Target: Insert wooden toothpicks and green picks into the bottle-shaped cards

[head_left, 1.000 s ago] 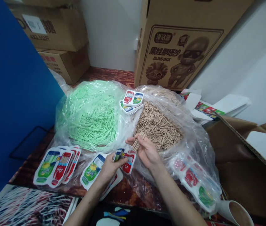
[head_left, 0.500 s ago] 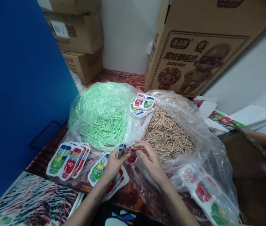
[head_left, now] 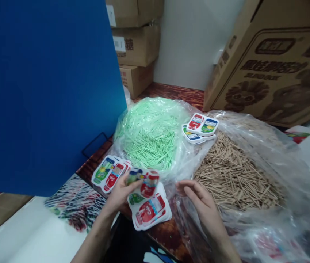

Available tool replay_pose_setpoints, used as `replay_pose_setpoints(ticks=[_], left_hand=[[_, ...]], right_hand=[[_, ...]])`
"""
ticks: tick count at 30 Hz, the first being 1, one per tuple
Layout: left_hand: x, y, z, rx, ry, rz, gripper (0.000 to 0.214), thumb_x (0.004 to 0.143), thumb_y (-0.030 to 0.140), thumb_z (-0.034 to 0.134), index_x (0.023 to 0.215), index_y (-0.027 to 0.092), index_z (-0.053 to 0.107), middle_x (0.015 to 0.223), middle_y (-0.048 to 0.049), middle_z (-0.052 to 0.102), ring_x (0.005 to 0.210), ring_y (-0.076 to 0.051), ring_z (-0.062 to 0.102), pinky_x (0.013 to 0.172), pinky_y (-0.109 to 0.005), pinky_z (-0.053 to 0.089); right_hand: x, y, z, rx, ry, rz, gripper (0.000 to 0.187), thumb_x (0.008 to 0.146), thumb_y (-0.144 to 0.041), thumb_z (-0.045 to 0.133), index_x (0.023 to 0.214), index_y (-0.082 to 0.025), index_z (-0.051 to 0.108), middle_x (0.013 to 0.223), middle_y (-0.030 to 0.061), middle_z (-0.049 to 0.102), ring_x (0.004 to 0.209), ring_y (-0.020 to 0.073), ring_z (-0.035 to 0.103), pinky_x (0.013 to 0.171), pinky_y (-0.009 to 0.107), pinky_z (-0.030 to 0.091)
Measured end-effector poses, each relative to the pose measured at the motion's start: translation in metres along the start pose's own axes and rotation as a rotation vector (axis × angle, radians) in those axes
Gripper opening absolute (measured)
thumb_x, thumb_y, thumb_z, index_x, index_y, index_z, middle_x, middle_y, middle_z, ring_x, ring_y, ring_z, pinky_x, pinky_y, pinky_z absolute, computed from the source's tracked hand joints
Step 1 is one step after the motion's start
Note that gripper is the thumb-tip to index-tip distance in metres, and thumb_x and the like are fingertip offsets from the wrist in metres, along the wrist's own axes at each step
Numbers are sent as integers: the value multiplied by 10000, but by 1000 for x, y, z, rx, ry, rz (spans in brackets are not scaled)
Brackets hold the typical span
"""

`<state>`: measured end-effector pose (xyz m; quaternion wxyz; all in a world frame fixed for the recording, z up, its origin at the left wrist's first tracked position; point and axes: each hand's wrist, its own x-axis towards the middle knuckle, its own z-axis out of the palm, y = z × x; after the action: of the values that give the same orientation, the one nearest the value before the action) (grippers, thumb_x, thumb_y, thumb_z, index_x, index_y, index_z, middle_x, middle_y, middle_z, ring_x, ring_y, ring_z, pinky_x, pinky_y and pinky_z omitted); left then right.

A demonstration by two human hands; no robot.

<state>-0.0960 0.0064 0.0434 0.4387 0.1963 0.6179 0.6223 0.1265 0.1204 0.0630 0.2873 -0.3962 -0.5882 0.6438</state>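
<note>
Red and green-blue printing marks the bottle-shaped card [head_left: 149, 185] held in the left hand [head_left: 119, 193], its red half facing the right hand [head_left: 203, 202]. Left fingers: clamped on the card's left side, thumb on the printed face. Card slightly blurred; it overlaps the middle card stack [head_left: 151, 213] in view, and contact between the two cannot be confirmed. Right fingers: loosely bent and apart from the thumb, just beside the brown sticks [head_left: 237, 175].

Middle card stack lies at the near edge of the table [head_left: 168, 237], fanned, with a red "Cola" print uppermost. Left card stack [head_left: 108, 174] sits toward the table's near left corner; its top card shows green and brown sticks in its windows. Green sticks [head_left: 152, 148] fill a clear plastic bag toward the left edge; brown sticks fill another toward the right. Rear card stack [head_left: 202, 126] rests on plastic between both heaps. "BLIND BOX" carton [head_left: 253, 69] stands at the rear right; stacked cartons [head_left: 141, 44] stand behind the table's far left corner.
</note>
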Motion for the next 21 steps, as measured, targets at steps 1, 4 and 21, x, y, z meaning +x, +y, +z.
replay_pose_setpoints(ticks=[1,4,21], left_hand=[[-1,5,-21,33,46,-2,339,617,328,807,864,147,662,760,-31,730,626,-166,648,602,-258,512],[3,17,-79,166,131,-13,355,594,370,819,808,137,661,687,-28,712,564,-167,629,555,-266,497],[47,-13,-127,1375,637,467,496,855,429,485,1228,107,549,1174,-198,593,1099,-342,527,934,-440,391]], right_hand=[[1,4,1,19,3,28,298,796,-483,647,913,-211,687,912,78,706,889,254,647,823,365,505],[1,19,5,53,-33,90,314,769,-496,671,867,-199,688,852,80,709,826,246,649,775,358,512],[3,40,20,-48,-41,71,265,819,-446,599,838,-187,650,793,54,695,765,216,635,707,325,491]])
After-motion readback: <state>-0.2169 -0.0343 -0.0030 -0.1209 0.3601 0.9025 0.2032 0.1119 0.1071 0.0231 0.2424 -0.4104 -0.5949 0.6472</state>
